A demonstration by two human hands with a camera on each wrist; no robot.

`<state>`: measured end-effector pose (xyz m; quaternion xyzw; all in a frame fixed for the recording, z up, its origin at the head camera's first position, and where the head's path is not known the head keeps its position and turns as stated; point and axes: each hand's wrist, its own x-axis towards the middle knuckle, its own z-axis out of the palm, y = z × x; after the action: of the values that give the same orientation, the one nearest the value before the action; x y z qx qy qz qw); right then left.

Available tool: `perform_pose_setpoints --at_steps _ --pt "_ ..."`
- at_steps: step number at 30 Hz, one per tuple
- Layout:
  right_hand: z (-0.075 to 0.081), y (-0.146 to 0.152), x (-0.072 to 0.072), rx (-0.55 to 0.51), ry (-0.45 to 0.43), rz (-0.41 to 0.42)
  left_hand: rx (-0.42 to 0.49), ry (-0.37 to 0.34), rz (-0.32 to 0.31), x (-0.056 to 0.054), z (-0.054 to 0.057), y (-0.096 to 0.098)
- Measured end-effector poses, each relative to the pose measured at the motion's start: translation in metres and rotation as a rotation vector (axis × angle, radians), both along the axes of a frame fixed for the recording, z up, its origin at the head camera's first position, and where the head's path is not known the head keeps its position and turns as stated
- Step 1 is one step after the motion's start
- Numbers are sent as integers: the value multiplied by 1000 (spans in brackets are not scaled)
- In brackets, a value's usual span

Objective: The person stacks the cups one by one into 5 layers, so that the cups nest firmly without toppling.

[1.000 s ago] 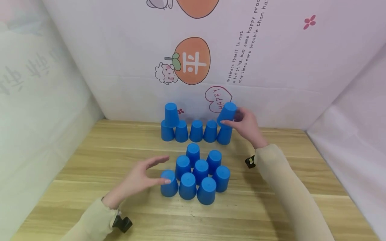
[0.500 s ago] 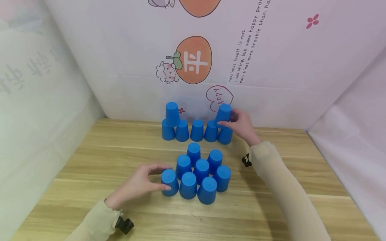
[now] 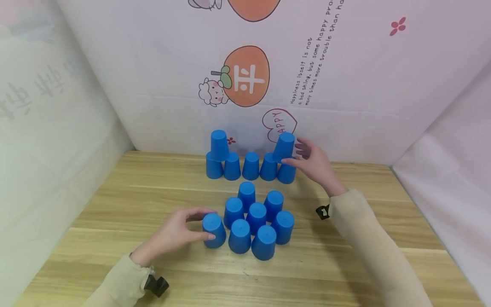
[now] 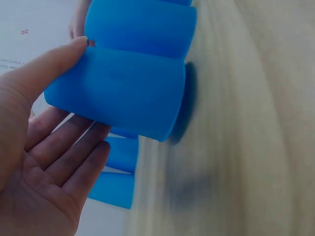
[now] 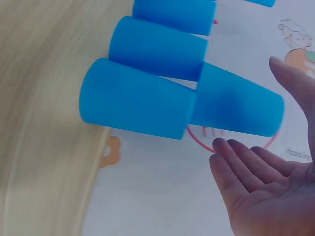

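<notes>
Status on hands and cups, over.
Left hand holds front-left cup. Right hand beside upper-right cup, not gripping. Seven more cups near left hand.

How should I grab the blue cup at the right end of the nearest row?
I'd probably pinch that blue cup by its upper side wall, coming from above and the near side. It stands wide end down and narrows upward, leaving finger room near its top, while neighbouring cups crowd it on the left and behind.

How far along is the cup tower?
Done: five back cups, with two upper cups at the ends. In hand: the left hand holds a front cup; the right hand is empty. Likely left: filling the upper gap, perhaps with seven other front cups.
</notes>
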<state>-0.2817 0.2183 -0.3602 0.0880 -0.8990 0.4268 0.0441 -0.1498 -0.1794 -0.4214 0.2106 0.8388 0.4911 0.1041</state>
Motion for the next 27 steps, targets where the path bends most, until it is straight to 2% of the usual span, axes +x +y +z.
perform_pose_setpoints --at_steps 7,15,20,23,27 --pt "8 8 20 -62 29 15 17 66 65 -6 13 -9" --pt "10 9 41 -105 43 77 21 170 142 -13 31 -20" --pt "7 8 55 -92 33 113 12 170 169 -15 40 -23" --pt "2 5 61 -83 32 137 5 172 177 -18 44 -23" --pt "-9 0 67 -50 -11 155 7 176 189 -22 48 -21"
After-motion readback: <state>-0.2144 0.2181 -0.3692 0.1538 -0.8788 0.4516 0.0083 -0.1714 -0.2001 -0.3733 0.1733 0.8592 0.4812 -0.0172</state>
